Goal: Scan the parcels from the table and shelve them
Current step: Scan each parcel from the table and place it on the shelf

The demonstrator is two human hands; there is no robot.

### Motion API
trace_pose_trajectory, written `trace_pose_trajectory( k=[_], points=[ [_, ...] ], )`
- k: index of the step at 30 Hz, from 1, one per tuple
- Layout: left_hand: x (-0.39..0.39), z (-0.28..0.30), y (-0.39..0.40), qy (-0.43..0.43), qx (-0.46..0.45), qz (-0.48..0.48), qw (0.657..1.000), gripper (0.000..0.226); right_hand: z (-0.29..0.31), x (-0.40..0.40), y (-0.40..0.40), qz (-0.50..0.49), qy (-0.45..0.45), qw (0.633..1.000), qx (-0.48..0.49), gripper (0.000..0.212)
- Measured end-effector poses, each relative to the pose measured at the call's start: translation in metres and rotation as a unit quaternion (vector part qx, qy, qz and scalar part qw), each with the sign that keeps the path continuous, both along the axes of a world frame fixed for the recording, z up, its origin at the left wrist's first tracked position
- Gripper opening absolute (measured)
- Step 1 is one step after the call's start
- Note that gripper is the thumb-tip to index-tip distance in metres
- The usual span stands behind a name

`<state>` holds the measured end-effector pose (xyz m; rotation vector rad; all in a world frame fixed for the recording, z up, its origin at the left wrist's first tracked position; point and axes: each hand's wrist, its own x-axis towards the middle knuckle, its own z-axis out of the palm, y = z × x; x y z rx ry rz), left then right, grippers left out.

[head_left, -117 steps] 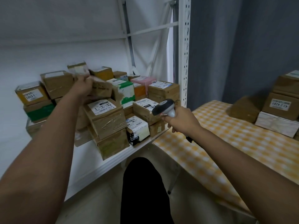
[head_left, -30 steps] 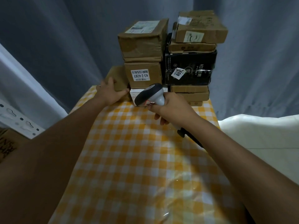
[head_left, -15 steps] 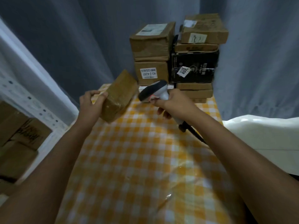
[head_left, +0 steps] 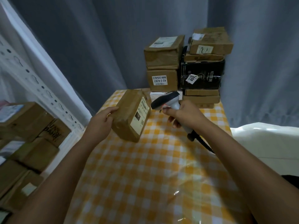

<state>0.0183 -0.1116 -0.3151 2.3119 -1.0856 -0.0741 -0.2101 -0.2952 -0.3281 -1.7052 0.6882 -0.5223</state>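
Both hands up: parcel (head_left: 131, 114), scanner (head_left: 168, 101).

Two hands: left (head_left: 103, 122), right (head_left: 186, 115). One scanner (head_left: 168, 101). One held parcel (head_left: 132, 115). The stack (head_left: 186, 68) on the table (head_left: 145, 175) shows about nine parcels, some partly hidden. The shelf (head_left: 29, 135) parcels are blurred and cannot be counted exactly.

Shelf boxes (head_left: 29, 135) cut off at left, label (head_left: 140, 116) print perhaps too blurred to read
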Motion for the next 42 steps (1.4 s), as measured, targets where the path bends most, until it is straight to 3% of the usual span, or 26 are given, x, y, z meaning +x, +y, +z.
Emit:
trace_pose_trajectory(
  k=[3,7,9,11,15,17,21,26,42],
  points=[
    [-0.012,0.005,-0.011,-0.048,0.077,0.013,0.996,0.055,0.0,0.0,-0.002,-0.005,0.001,1.0,0.002,0.015],
    [-0.014,0.003,-0.014,0.086,0.095,0.053,0.99,0.098,0.001,-0.001,-0.001,-0.002,0.003,1.0,0.014,0.016],
    [-0.008,0.002,-0.008,0.123,0.075,0.087,0.986,0.09,0.003,-0.002,-0.001,0.001,0.002,1.0,0.021,0.015],
    [-0.002,0.0,0.0,0.191,-0.002,0.102,0.976,0.063,0.008,-0.005,-0.001,0.004,-0.014,0.999,0.036,0.015],
    [-0.026,-0.018,0.004,0.39,-0.22,0.062,0.892,0.031,0.02,-0.007,0.001,0.002,-0.052,0.997,0.061,0.017],
    [-0.045,-0.042,-0.003,0.419,-0.263,0.053,0.867,0.035,0.022,-0.005,0.003,0.0,-0.052,0.997,0.058,0.019],
    [-0.071,-0.073,-0.013,0.432,-0.266,0.13,0.852,0.074,0.018,0.001,0.01,0.006,-0.034,0.999,0.038,0.024],
    [-0.081,-0.088,-0.015,0.414,-0.276,0.09,0.863,0.046,0.029,0.005,0.014,0.014,-0.058,0.997,0.043,0.03],
    [-0.08,-0.093,-0.015,0.4,-0.286,0.062,0.869,0.051,0.053,0.001,0.036,0.095,-0.038,0.995,-0.013,0.024]
  ],
)
